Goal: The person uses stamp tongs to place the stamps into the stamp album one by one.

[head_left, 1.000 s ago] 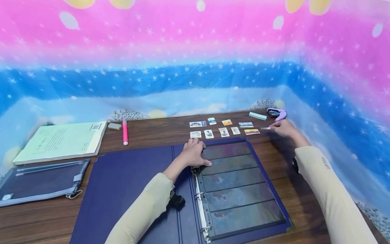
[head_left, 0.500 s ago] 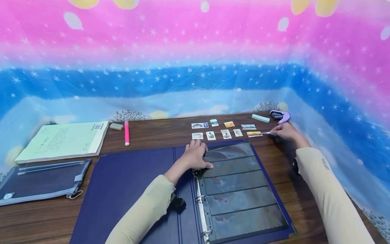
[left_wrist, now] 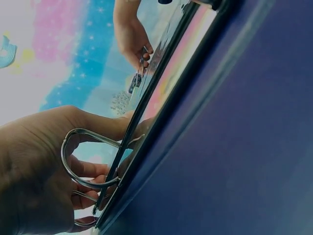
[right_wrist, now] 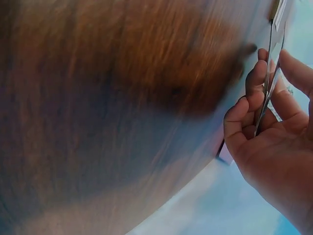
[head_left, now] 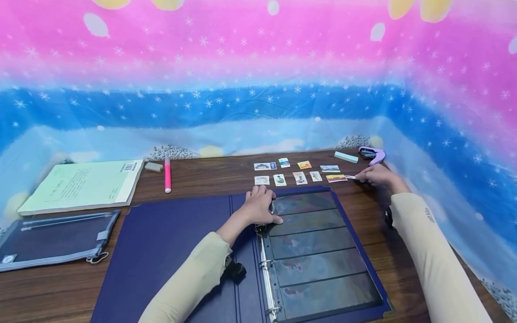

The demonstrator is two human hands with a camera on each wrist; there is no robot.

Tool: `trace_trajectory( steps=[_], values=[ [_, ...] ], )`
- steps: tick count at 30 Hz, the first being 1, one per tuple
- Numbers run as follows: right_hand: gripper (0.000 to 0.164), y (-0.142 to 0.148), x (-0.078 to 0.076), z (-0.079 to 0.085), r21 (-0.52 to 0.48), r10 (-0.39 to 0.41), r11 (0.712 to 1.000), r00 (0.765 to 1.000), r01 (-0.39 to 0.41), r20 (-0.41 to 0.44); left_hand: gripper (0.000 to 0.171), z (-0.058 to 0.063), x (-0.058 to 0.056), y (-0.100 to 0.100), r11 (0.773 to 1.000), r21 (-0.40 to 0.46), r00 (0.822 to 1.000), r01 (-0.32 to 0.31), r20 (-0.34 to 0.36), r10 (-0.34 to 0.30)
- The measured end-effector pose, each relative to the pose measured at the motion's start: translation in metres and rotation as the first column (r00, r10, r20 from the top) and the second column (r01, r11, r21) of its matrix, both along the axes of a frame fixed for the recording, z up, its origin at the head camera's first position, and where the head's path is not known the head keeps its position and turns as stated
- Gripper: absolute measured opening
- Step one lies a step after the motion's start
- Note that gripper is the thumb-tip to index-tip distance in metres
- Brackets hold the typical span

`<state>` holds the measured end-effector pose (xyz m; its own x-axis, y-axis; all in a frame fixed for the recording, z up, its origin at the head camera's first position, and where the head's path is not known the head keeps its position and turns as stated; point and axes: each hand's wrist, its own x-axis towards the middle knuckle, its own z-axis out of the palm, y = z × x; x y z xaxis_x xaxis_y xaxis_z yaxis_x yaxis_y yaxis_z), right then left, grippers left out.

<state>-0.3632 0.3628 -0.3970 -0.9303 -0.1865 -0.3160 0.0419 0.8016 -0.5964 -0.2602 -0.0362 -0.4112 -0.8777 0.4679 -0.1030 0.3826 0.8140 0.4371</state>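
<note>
My right hand (head_left: 379,176) pinches a pair of metal tweezers (right_wrist: 263,110) at the back right of the table. The tweezers' tips are at the right end of a red and yellow stamp (head_left: 336,178); whether they grip it is too small to tell. Several other small stamps lie in two rows, among them an orange one (head_left: 304,164). My left hand (head_left: 258,206) rests on the upper ring area of an open dark blue ring binder (head_left: 173,251), its thumb on the clear pocket page (head_left: 319,244). A metal ring (left_wrist: 66,152) arches beside the palm.
Behind the right hand are a purple stapler (head_left: 375,155) and a pale green block (head_left: 345,156). At the left lie a pink marker (head_left: 167,175), an eraser (head_left: 153,167), a pale green book (head_left: 85,186) and a zip pouch (head_left: 60,240). A patterned cloth hangs behind the table.
My right hand has brought the tweezers' tips down and closer to the right end of the red and yellow stamp. The left hand stays on the binder. The head view has shifted slightly.
</note>
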Motion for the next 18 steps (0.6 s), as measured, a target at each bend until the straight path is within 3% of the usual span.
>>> trace_trajectory(
  steps=[4, 11, 18],
  values=[
    [0.045, -0.005, -0.001, -0.001, 0.028, 0.046, 0.999, 0.999, -0.045, -0.026, 0.068, -0.001, 0.0, 0.0, 1.0, 0.005, 1.0, -0.004, 0.002, 0.004],
    [0.037, -0.017, 0.004, -0.006, 0.184, 0.066, 0.982, 0.989, -0.041, -0.134, 0.067, -0.001, 0.0, 0.0, 1.0, 0.012, 1.0, -0.002, -0.007, 0.002],
    [0.032, -0.018, 0.006, -0.016, 0.201, 0.037, 0.98, 0.981, 0.002, -0.19, 0.063, -0.002, -0.002, 0.0, 1.0, 0.011, 1.0, -0.002, 0.004, 0.002]
  ],
)
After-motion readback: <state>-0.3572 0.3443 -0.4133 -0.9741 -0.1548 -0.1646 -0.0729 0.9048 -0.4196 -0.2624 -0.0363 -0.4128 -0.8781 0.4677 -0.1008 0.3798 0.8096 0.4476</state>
